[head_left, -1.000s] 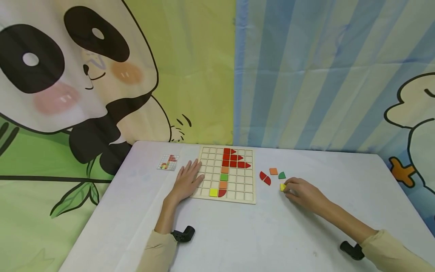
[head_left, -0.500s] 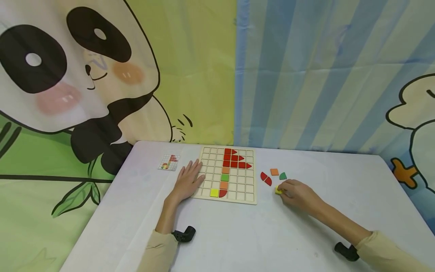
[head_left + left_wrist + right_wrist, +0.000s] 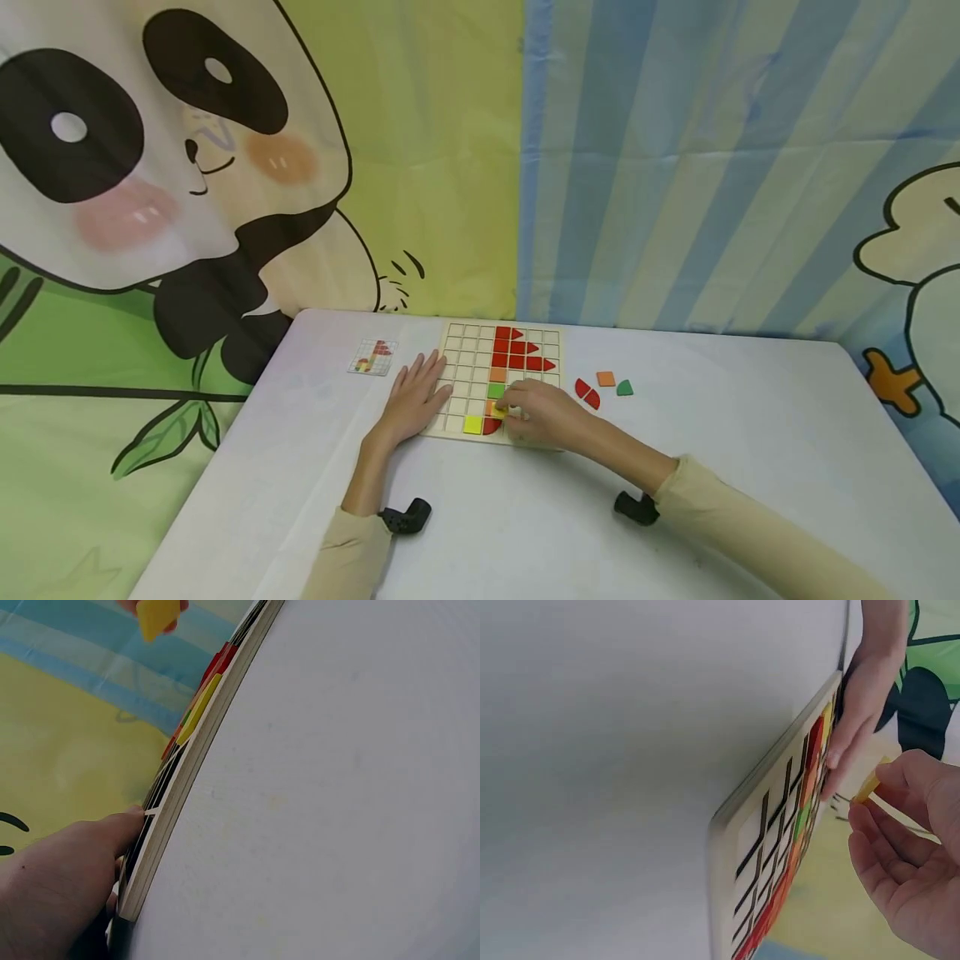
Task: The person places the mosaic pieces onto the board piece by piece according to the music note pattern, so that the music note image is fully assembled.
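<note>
My right hand (image 3: pixel 546 412) pinches a yellow square tile (image 3: pixel 871 781) between thumb and fingertips, held above the board in the right wrist view. Under it lies the wooden grid board (image 3: pixel 463 350), set with red pieces at the top and a column of orange and green squares. A second yellow square (image 3: pixel 472 425) sits in the bottom row, beside a red quarter-round piece (image 3: pixel 491 427). Fingers spread, my left hand (image 3: pixel 411 400) rests on the board's left edge; its thumb lies on the rim in the left wrist view.
Right of the board lie two red pieces (image 3: pixel 587 393), an orange square (image 3: pixel 606 379) and a green quarter-round piece (image 3: pixel 625 387). A small pattern card (image 3: pixel 372 357) lies left of the board on the white table (image 3: pixel 525 533). Printed curtains hang behind.
My right hand has lifted the yellow tile off the table at the right and carried it left over the board. The left hand has stayed in place.
</note>
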`<action>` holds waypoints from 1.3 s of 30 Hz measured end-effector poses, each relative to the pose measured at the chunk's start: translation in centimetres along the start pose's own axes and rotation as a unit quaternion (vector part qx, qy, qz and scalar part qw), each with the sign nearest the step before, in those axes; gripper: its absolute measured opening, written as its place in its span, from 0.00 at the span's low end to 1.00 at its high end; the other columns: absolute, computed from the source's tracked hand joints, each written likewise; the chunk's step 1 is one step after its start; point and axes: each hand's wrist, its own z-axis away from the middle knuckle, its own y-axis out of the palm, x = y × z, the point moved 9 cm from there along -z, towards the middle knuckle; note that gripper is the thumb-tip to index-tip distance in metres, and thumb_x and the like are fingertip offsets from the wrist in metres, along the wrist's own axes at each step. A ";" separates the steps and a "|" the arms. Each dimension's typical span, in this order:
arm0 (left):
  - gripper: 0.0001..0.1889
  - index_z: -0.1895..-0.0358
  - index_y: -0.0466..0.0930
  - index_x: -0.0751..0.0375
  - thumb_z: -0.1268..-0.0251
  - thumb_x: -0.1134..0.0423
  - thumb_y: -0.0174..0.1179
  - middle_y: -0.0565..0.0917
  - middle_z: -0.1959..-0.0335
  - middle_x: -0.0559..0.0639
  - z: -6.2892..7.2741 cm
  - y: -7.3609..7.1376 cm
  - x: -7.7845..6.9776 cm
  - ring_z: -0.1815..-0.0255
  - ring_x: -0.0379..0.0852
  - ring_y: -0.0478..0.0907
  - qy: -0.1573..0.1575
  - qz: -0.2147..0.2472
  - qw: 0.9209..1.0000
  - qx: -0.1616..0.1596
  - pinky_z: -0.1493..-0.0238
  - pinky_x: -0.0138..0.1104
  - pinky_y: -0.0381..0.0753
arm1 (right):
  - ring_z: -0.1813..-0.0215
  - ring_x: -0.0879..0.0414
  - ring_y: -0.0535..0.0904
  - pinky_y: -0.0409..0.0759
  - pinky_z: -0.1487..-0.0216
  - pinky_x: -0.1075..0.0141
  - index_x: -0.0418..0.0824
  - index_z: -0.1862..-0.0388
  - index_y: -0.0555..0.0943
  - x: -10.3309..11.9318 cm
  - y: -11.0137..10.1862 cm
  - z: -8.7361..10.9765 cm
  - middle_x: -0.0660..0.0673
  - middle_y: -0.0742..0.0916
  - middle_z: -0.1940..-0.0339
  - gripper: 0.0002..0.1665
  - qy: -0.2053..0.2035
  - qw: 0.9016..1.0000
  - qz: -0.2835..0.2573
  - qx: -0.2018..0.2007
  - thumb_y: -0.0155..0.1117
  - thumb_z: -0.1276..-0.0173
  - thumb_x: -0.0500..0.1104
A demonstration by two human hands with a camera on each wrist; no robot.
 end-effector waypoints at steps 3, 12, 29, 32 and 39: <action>0.35 0.16 0.51 0.56 0.16 0.46 0.46 0.48 0.13 0.52 -0.1 0.1 -0.1 0.12 0.55 0.37 0.002 -0.003 1.000 0.002 0.15 0.55 0.32 | 0.52 0.52 0.86 0.86 0.48 0.62 0.40 0.53 0.90 0.8 1.2 -2.3 0.46 0.91 0.55 0.10 -0.013 1.000 0.006 0.024 0.71 0.32 0.35; 0.35 0.16 0.51 0.56 0.16 0.46 0.45 0.47 0.13 0.52 0.1 -0.1 0.2 0.12 0.55 0.36 -0.002 -0.009 1.000 0.005 0.15 0.55 0.31 | 0.73 0.61 0.67 0.66 0.73 0.74 0.42 0.70 0.85 1.3 3.9 -5.6 0.51 0.81 0.76 0.07 -0.029 0.995 0.069 0.059 0.67 0.33 0.32; 0.35 0.16 0.51 0.56 0.16 0.46 0.46 0.48 0.13 0.53 0.1 -0.1 0.2 0.12 0.56 0.37 -0.002 -0.016 1.000 0.003 0.15 0.55 0.32 | 0.69 0.58 0.71 0.75 0.66 0.71 0.42 0.68 0.89 1.1 4.0 -6.2 0.48 0.84 0.71 0.06 -0.012 0.992 0.092 0.082 0.71 0.29 0.39; 0.34 0.16 0.51 0.56 0.16 0.47 0.46 0.48 0.13 0.53 0.1 -0.2 0.2 0.12 0.56 0.37 -0.002 -0.014 1.000 0.003 0.15 0.56 0.31 | 0.67 0.58 0.73 0.76 0.64 0.70 0.42 0.67 0.88 0.9 3.9 -6.3 0.48 0.86 0.69 0.04 -0.005 0.993 0.081 0.085 0.72 0.30 0.39; 0.34 0.16 0.51 0.56 0.16 0.47 0.45 0.47 0.13 0.53 0.1 -0.1 0.2 0.12 0.56 0.36 0.000 -0.006 1.000 0.006 0.15 0.55 0.31 | 0.58 0.51 0.80 0.84 0.59 0.66 0.43 0.65 0.91 0.9 3.5 -5.6 0.44 0.87 0.58 0.06 -0.009 0.994 0.087 0.070 0.70 0.29 0.37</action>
